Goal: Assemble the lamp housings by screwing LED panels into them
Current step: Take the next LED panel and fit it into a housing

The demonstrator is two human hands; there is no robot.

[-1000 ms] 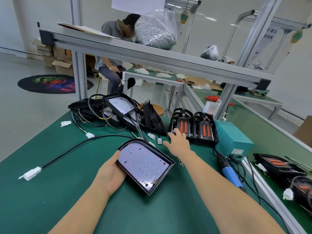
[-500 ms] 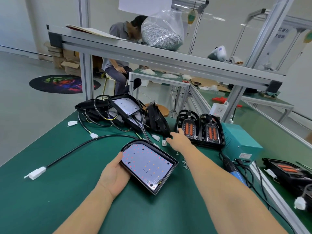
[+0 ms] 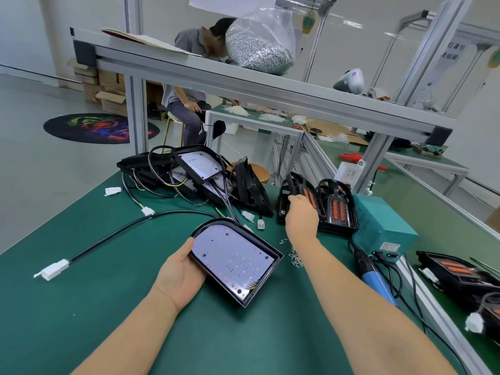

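A black lamp housing with a white LED panel (image 3: pixel 234 257) inside lies on the green table in front of me. My left hand (image 3: pixel 180 277) holds its near left edge, thumb on the rim. My right hand (image 3: pixel 301 216) reaches far right and grips a black cover piece with orange inserts (image 3: pixel 290 193), tilting it up off its stack. A second such cover (image 3: pixel 336 209) lies flat beside it. Several small screws (image 3: pixel 295 257) are scattered between the housing and my right forearm.
A pile of black housings with cables (image 3: pixel 194 174) sits at the back. A teal power box (image 3: pixel 381 226) and a blue electric screwdriver (image 3: pixel 374 276) lie to the right. More housings (image 3: pixel 460 274) rest at far right. A black cable with white connector (image 3: pixel 52 269) crosses the left.
My right hand moved from resting on the left cover to gripping it and tipping it upright. My left hand kept holding the housing in place.
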